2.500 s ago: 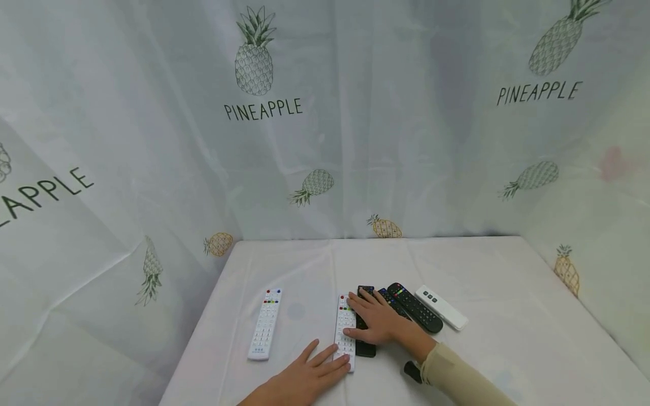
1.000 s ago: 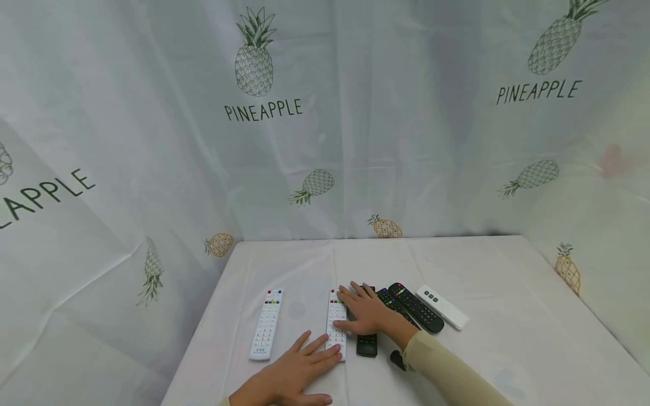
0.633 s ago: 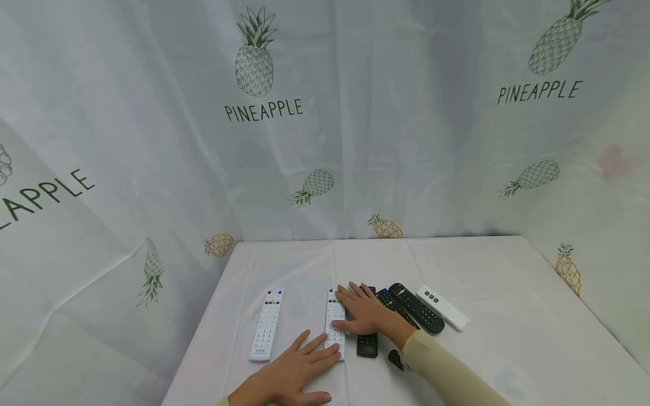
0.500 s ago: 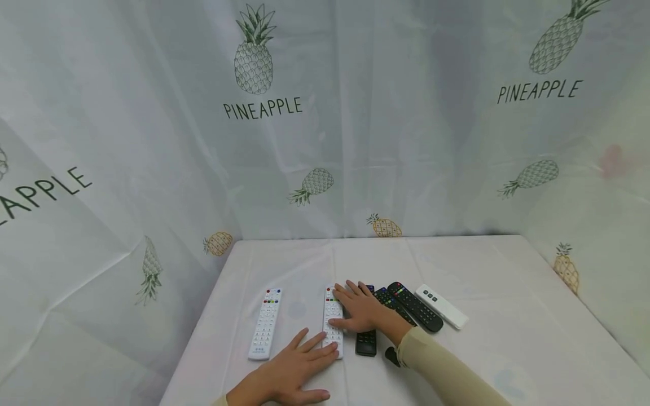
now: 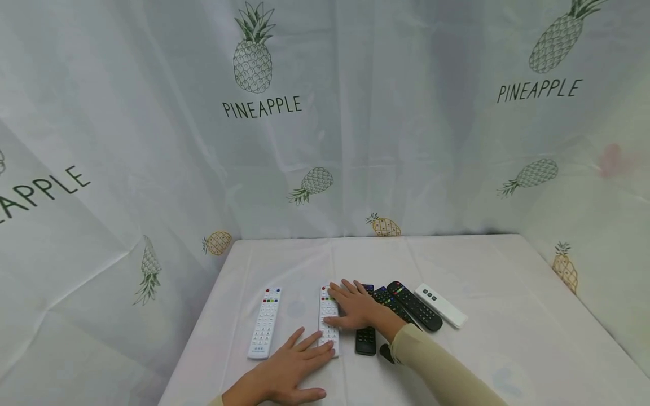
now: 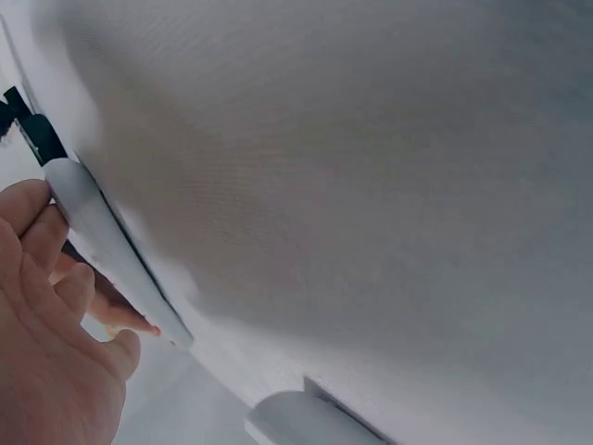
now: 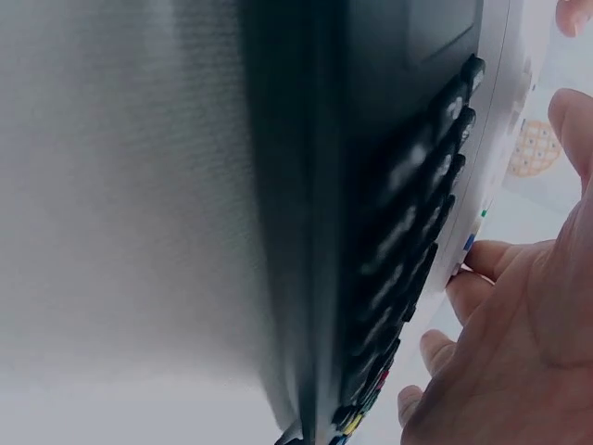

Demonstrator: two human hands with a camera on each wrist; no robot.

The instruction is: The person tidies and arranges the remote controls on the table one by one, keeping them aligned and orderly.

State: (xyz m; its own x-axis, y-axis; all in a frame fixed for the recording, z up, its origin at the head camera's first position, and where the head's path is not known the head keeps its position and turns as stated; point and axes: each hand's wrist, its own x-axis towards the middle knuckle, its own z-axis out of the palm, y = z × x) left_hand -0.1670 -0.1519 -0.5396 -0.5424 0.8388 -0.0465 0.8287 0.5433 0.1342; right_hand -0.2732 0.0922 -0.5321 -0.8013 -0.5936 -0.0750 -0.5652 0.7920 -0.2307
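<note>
Both hands are at a white remote control [image 5: 328, 309] lying lengthwise on the white-covered table. My left hand [image 5: 291, 369] has its fingers spread, the tips on the remote's lower end. My right hand [image 5: 358, 309] reaches across from the right, its straight fingers at the upper end and the thumb midway. Under the right palm lies a black remote [image 5: 365, 342], partly hidden. The left wrist view shows the white remote [image 6: 116, 246] edge-on beside the fingers. In the right wrist view, the black remote [image 7: 408, 176] stands close in front of the white one.
A second white remote [image 5: 264, 324] lies to the left, slightly slanted. Right of the hands are two slanted dark remotes, one with blue-marked keys [image 5: 387, 300] and one rounded black one [image 5: 416, 307], then a smaller white remote [image 5: 440, 305]. A pineapple-print curtain [image 5: 396, 141] surrounds the table.
The white remote has slid left, away from the black remote and nearer the left white one. Both hands have moved left with it; the other remotes lie as before.
</note>
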